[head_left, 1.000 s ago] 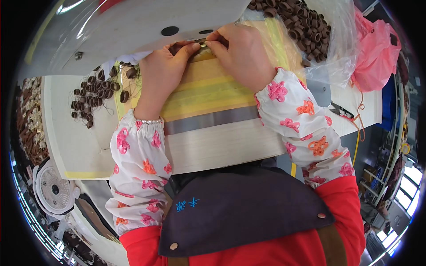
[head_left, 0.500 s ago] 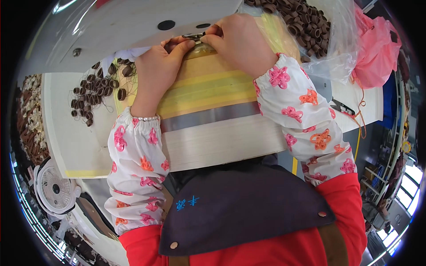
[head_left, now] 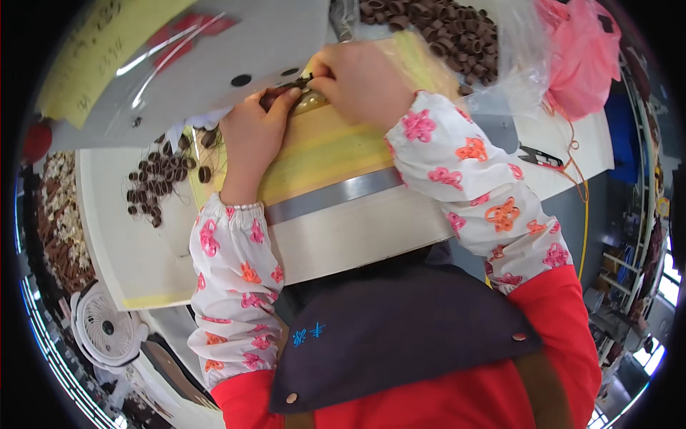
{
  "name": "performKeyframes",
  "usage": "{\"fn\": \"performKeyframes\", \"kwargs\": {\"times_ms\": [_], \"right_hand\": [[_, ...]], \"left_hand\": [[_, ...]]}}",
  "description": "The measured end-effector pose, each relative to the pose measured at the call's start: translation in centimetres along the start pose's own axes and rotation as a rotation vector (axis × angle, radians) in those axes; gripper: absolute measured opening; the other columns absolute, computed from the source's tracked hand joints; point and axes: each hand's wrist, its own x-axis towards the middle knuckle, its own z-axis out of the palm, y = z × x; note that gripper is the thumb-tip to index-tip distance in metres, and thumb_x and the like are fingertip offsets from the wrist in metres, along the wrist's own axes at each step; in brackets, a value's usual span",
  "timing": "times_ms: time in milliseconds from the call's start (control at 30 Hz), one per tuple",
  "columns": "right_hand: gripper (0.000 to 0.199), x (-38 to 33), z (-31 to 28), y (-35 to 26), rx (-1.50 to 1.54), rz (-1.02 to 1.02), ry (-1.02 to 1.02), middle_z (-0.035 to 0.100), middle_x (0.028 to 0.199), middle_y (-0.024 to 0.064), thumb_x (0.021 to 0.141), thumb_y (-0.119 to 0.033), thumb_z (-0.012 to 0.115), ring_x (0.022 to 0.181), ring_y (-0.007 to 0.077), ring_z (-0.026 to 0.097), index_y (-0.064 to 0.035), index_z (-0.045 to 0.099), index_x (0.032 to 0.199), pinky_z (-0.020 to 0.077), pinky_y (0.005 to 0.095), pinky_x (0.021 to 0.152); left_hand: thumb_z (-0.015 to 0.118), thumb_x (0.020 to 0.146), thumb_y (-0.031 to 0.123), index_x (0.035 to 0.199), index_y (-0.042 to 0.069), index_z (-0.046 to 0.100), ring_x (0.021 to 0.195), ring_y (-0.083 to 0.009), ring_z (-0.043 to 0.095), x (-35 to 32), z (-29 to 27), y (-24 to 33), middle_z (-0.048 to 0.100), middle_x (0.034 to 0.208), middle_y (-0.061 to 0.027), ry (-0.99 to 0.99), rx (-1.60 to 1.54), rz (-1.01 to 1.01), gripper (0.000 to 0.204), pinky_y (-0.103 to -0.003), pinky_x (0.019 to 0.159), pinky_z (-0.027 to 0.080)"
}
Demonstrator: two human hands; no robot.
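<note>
Both my hands work under the white head of a sewing machine. My left hand presses thumb and fingers together on a small dark brown piece, mostly hidden, beside the presser foot. My right hand is slightly blurred, its thumb and fingers pinched close to the same spot; I cannot make out what they hold. Beneath the hands lies a bed covered with yellow tape. Left of my left hand, several small brown loops trail loose threads.
A clear plastic bag beside many brown loops lies at the back right, with a pink plastic bag farther right. Thread snips and an orange cord lie near the right edge. A white fan stands lower left.
The whole view has shifted and tilted, showing more of the machine head and a yellow note on it. My right hand has drawn slightly away from the left; the left keeps its pinch.
</note>
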Motion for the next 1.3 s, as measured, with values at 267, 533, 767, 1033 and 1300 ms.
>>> {"fn": "performKeyframes", "kwargs": {"times_ms": [267, 533, 767, 1033, 1300], "right_hand": [[0.019, -1.7, -0.1, -1.2, 0.131, 0.121, 0.025, 0.059, 0.064, 0.0131, 0.071, -0.015, 0.064, 0.059, 0.028, 0.058, -0.0005, 0.056, 0.079, 0.0453, 0.0343, 0.055], [0.023, -3.2, -1.2, -2.0, 0.775, 0.435, -0.265, 0.058, 0.065, 0.01, 0.073, -0.008, 0.064, 0.055, 0.0115, 0.057, 0.0042, 0.053, 0.088, 0.0463, 0.0256, 0.048], [0.012, -7.2, -0.6, -5.1, 0.546, 0.137, -0.218, 0.055, 0.061, 0.0056, 0.072, -0.003, 0.06, 0.053, 0.0109, 0.054, 0.0011, 0.053, 0.081, 0.045, 0.0256, 0.052], [0.015, -2.9, -2.7, -2.4, 0.614, 0.307, -0.353, 0.058, 0.07, 0.005, 0.078, -0.006, 0.058, 0.055, 0.0087, 0.053, 0.0025, 0.054, 0.09, 0.0442, 0.0225, 0.049], [0.016, -0.4, -1.7, -1.5, 0.734, 0.453, -0.492, 0.058, 0.066, 0.0066, 0.08, -0.009, 0.058, 0.054, 0.0087, 0.055, 0.0047, 0.052, 0.087, 0.044, 0.0212, 0.044]], "left_hand": [[0.055, 0.081, 0.018, 0.08, 0.004, 0.063, 0.051, -0.0272, 0.053, -1.5, -0.6, -0.7, 0.055, 0.058, -0.0117, 0.109, 0.07, 0.268, 0.015, -0.034, 0.048, 0.04], [0.055, 0.08, 0.006, 0.087, 0.005, 0.062, 0.052, -0.0252, 0.051, -6.2, -0.9, 1.3, 0.057, 0.062, -0.0122, -0.052, -0.064, 0.359, 0.01, -0.033, 0.049, 0.039], [0.052, 0.083, 0.01, 0.087, 0.002, 0.062, 0.061, -0.0192, 0.049, -3.0, -1.4, 2.0, 0.057, 0.082, -0.0109, -0.056, -0.294, 0.452, 0.013, -0.028, 0.06, 0.038], [0.058, 0.079, 0.013, 0.084, 0.007, 0.063, 0.045, -0.0124, 0.039, -2.3, -1.3, -0.3, 0.043, 0.049, -0.0019, -0.105, -0.27, 0.221, 0.009, -0.026, 0.054, 0.032], [0.064, 0.074, 0.014, 0.089, 0.007, 0.065, 0.042, -0.0126, 0.041, -1.7, -1.2, -0.3, 0.046, 0.048, -0.0043, -0.093, -0.21, 0.175, 0.017, -0.027, 0.044, 0.033]]}}
